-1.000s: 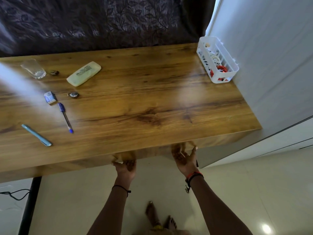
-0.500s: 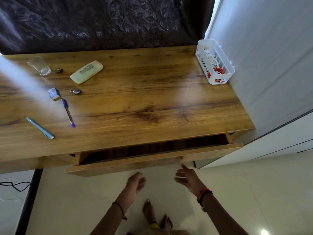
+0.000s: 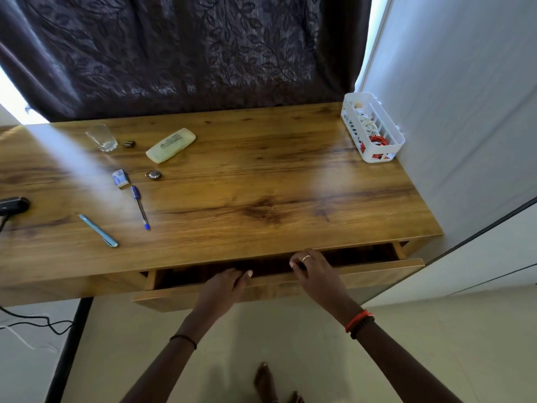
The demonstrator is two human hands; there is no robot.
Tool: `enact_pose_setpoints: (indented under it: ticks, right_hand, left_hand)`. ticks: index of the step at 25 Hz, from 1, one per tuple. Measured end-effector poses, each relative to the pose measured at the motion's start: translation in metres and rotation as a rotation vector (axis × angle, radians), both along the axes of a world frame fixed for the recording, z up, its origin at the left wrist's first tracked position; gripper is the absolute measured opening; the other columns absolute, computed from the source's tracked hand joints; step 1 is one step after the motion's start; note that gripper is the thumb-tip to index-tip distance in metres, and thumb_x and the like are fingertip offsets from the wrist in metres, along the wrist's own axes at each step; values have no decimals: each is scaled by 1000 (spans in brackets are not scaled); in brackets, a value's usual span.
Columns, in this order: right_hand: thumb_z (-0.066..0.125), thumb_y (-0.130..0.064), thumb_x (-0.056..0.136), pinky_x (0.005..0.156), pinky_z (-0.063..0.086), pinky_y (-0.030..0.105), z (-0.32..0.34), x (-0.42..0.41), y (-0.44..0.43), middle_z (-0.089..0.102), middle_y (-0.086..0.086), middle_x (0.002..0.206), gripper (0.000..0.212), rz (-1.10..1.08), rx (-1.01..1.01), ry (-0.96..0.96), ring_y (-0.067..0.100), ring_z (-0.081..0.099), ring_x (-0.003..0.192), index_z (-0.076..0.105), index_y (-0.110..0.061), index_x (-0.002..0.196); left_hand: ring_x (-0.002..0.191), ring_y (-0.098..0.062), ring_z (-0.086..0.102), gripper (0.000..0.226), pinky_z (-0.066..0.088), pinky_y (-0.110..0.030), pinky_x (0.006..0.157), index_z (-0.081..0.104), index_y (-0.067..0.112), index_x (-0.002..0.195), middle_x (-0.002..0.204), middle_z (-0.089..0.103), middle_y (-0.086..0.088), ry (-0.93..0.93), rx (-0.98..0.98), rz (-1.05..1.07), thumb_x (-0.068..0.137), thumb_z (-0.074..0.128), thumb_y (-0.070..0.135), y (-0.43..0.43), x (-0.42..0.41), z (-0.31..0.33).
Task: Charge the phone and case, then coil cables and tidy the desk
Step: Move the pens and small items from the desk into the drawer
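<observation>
A wooden desk (image 3: 261,184) has its drawer (image 3: 377,274) pulled partly out below the front edge; the inside is dark and I cannot see its contents. My left hand (image 3: 223,286) grips the top edge of the drawer front near its middle. My right hand (image 3: 316,271) sits just to the right, its fingers curled over the same edge into the opening. A white basket (image 3: 377,158) at the back right corner holds white and red cables (image 3: 374,139). A pale yellow-green case (image 3: 171,145) lies at the back left. No phone is in view.
On the left half lie a glass (image 3: 101,138), a small blue-white box (image 3: 120,178), a round metal piece (image 3: 153,175), a blue pen (image 3: 140,206) and a light blue pen (image 3: 98,230). A black device (image 3: 13,205) sits at the left edge. Cables (image 3: 35,324) trail on the floor.
The drawer was pulled open from under the desk edge. Both hands let go and dropped back, then came up again onto the top edge of the drawer front.
</observation>
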State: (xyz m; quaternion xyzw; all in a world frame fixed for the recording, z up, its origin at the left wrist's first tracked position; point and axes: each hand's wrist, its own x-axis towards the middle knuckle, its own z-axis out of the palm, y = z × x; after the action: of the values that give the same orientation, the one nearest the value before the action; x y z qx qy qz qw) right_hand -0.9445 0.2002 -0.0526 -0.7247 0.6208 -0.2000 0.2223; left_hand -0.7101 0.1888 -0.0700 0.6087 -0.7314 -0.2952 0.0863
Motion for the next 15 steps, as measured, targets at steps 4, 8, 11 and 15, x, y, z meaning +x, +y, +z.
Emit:
enact_pose_setpoints:
  ticks: [4, 8, 11, 15]
  right_hand:
    - [44, -42, 96, 67, 38, 25, -13, 4, 4, 63, 3, 79, 38, 42, 72, 126, 17, 59, 74, 65, -11, 88]
    - [52, -56, 86, 66, 33, 24, -10, 0, 2, 50, -9, 66, 43, 16, 224, 75, 10, 49, 65, 62, -15, 79]
    - [55, -59, 82, 62, 35, 22, -6, -4, 4, 52, -8, 73, 43, 75, 329, 57, 8, 49, 68, 63, -18, 86]
    - [57, -62, 79, 57, 35, 18, -1, -7, 4, 56, -6, 80, 42, 126, 470, 38, 5, 50, 69, 59, -21, 86]
  left_hand:
    - [64, -14, 58, 42, 41, -26, 57, 63, 10, 81, 72, 57, -1, 3, 80, 64, 96, 42, 44, -5, 0, -3]
    - [60, -10, 52, 44, 36, -22, 55, 64, 12, 81, 70, 56, 0, -47, 228, 76, 93, 46, 49, -9, 3, -2]
    - [58, -9, 49, 47, 33, -22, 54, 65, 8, 81, 67, 52, 1, 16, 247, 52, 92, 47, 50, 1, 7, -2]
    - [54, -5, 41, 41, 28, -18, 51, 60, 11, 74, 63, 44, 6, 87, 231, 44, 94, 48, 45, 19, 6, -1]
